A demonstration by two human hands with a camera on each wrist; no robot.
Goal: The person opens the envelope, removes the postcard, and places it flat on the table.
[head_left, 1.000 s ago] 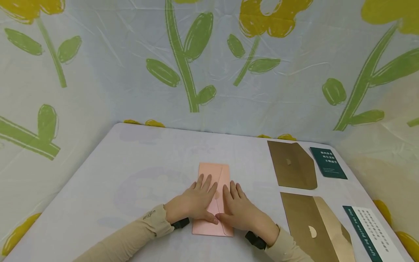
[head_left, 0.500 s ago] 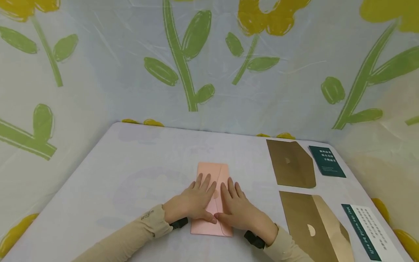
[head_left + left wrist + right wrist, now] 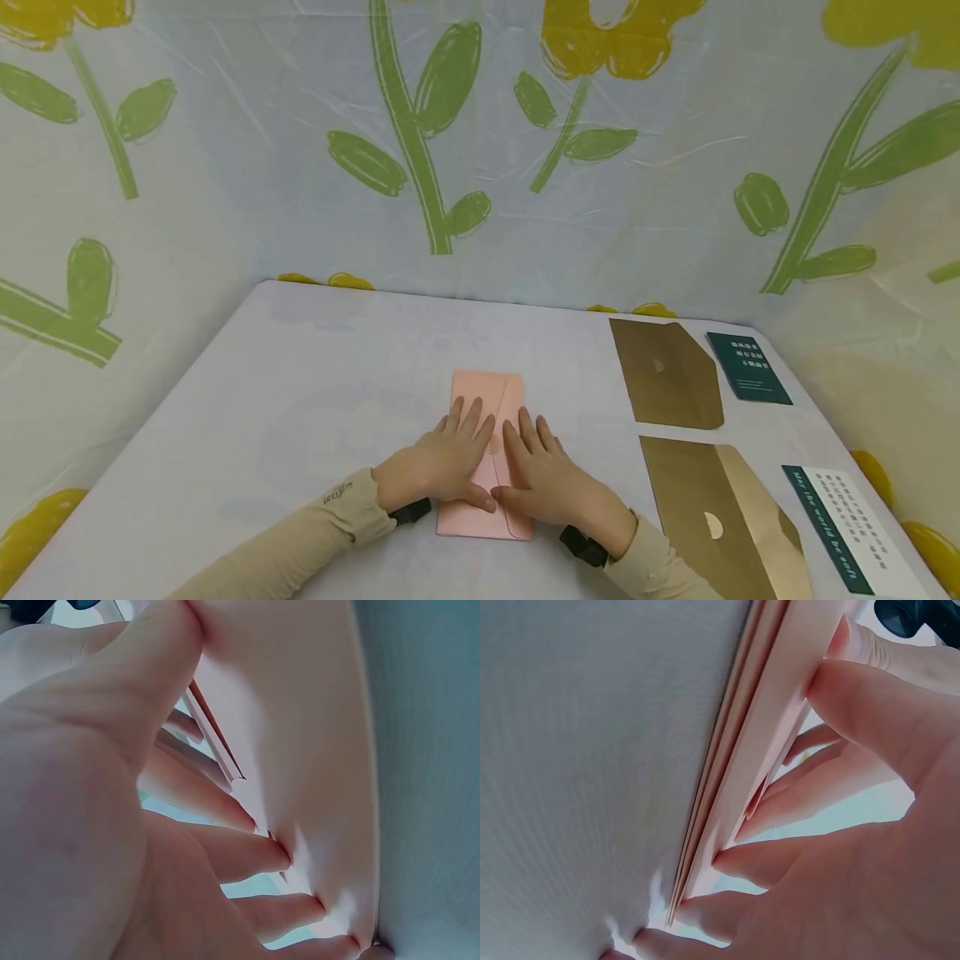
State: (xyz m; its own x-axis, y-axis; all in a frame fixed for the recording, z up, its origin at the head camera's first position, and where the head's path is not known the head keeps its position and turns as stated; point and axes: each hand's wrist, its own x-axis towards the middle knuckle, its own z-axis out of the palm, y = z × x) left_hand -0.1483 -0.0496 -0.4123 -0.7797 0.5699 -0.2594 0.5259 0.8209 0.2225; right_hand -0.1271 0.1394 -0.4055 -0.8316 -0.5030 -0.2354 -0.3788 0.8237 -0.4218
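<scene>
A pink envelope [image 3: 480, 387] lies upright on the table in the head view, its long flap edge running down its right part. My left hand [image 3: 448, 462] rests flat on its left and middle, fingers spread. Beside it, my right hand [image 3: 555, 477] presses on the right side, with straight fingers. The thumbs nearly meet over the lower part. In the left wrist view, fingertips touch the envelope's face [image 3: 307, 742]. Stacked paper layers at the envelope's edge [image 3: 742, 742] show in the right wrist view, where some right fingertips reach past it onto the table.
To the right lie a brown-gold envelope [image 3: 663, 375] and a second one [image 3: 697, 508] with its shiny flap showing. Beside them are a dark green card [image 3: 748, 367] and a green-and-white printed card [image 3: 855, 529]. A flowered curtain [image 3: 300, 183] surrounds the white table [image 3: 337, 358].
The right fingers have edged slightly left over the pink envelope. The left hand and the envelope hold still, while the head view has shifted a little.
</scene>
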